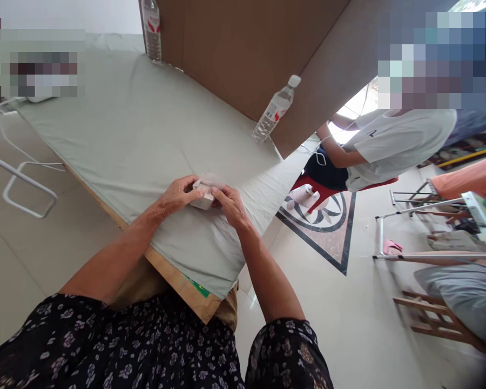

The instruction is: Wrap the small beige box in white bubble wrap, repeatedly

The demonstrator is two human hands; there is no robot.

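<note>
Between my two hands is a small whitish box-shaped item (203, 200), with a pale, thin, wrinkled flap or sheet at its top; its exact nature is unclear. My left hand (180, 194) grips its left side, thumb lying over the top. From the right, my right hand (230, 204) holds it with thumb and fingers closed round the edge. The item is at or just above the pale green cloth (146, 135) covering the table, near the corner closest to me. Some fingertips are hidden behind the item.
Brown cardboard panels (235, 48) stand across the far side. One water bottle (152, 31) stands at their left end, another (276, 109) nearer the right. A person in a white shirt (405, 140) sits beyond the panel. Brown board (178, 278) shows at the table's near edge.
</note>
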